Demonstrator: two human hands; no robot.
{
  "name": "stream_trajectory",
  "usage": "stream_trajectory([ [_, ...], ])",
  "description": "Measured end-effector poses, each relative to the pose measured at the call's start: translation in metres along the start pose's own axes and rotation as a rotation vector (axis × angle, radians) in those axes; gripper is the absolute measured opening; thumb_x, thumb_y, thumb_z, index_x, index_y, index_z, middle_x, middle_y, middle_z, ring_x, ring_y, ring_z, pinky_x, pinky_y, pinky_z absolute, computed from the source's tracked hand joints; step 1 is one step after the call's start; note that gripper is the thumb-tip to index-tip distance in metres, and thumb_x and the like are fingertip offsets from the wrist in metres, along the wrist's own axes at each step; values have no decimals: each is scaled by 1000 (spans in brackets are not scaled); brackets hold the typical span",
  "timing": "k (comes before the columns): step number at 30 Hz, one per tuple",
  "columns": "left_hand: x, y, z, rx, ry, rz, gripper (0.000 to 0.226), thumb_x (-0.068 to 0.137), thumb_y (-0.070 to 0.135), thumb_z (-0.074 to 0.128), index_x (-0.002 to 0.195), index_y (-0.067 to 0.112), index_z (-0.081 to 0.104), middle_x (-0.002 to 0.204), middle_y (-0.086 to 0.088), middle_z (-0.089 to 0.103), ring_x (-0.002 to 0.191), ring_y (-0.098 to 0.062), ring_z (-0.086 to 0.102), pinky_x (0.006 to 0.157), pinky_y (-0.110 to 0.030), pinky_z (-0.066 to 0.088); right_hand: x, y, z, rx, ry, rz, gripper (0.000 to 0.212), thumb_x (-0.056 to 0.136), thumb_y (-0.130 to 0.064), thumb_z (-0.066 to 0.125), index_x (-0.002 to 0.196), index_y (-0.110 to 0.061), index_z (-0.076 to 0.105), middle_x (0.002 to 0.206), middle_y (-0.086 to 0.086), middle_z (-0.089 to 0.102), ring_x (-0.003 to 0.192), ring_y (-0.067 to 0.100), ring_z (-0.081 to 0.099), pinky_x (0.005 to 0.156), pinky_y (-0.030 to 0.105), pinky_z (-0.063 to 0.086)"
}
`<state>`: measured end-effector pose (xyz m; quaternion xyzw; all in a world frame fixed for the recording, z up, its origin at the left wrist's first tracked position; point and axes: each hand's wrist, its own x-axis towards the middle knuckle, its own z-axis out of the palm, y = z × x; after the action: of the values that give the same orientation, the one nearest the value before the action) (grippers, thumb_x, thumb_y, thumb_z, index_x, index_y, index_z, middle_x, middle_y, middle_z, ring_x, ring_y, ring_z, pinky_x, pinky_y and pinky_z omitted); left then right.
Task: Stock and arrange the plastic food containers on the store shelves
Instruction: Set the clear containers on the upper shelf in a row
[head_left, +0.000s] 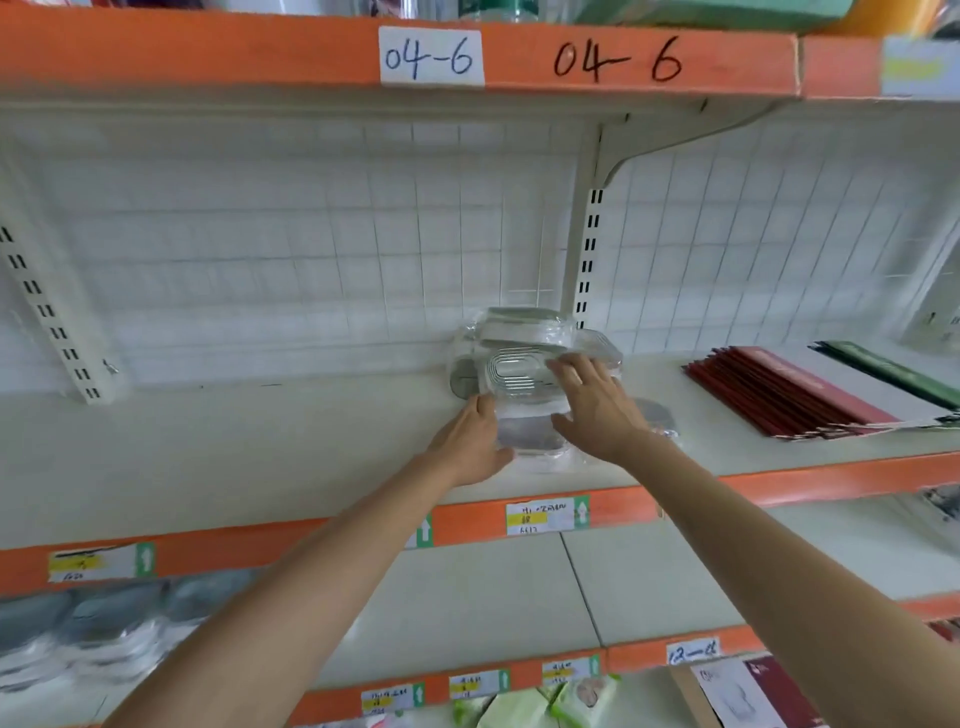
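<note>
I hold clear container stack (524, 384) on shelf (260, 441): left hand (475, 441) flat against side, right hand (592, 400) flat on top. Risk: wrap slick, uneven push topples stack.

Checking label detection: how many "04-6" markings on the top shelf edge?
2: a white paper label left of centre, and black handwriting directly on the orange edge, right of it.

shelf (260, 447): white, orange front edge
centre, far: clear plastic containers (524, 374), wrapped, stacked
right: red packets (789, 395); green packets (898, 369) beside them
</note>
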<state>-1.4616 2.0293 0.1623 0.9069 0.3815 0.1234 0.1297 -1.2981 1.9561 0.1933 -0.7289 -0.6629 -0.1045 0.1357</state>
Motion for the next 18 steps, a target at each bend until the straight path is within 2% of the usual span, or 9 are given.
stream_trajectory([
  [3,5,-5,2,-75,-9,-10,65,88,29,62,132,-3,25,133,-23,42,117,-36,51,93,-41,43,8,-3,7,6,-116,3,76,88,-29,60,150,-20,16,156,4,8,141,28,13,112,43,24],
  [6,6,-11,8,-91,34,15,67,86,28,65,133,-1,26,134,-20,43,118,-36,50,90,-37,43,15,-1,11,-42,-167,20,77,86,-35,61,148,-22,18,157,7,4,139,31,10,109,44,29],
  [10,0,-22,11,-189,7,-11,68,83,28,68,134,7,30,138,-9,43,118,-28,50,83,-28,39,31,-10,7,-58,-121,19,61,82,-43,63,130,-14,38,144,11,26,129,32,22,101,41,36],
  [12,-3,-27,10,-227,11,-47,69,76,31,74,128,11,33,133,-4,47,111,-25,53,76,-27,38,36,-19,8,-93,-136,23,59,80,-45,64,121,-11,39,137,10,36,125,30,27,99,40,36],
  [15,-5,-29,2,-162,-23,-32,69,71,32,78,120,9,34,121,-7,50,101,-27,55,72,-31,42,42,-28,12,-167,-128,40,61,78,-46,65,119,-10,37,131,8,44,121,28,31,98,37,32],
  [18,-8,-33,-8,-134,-67,-4,69,73,28,77,124,7,36,121,-10,49,103,-26,53,78,-33,45,45,-31,8,-187,-94,62,68,78,-49,64,127,-13,35,130,5,45,121,26,33,98,39,31],
])
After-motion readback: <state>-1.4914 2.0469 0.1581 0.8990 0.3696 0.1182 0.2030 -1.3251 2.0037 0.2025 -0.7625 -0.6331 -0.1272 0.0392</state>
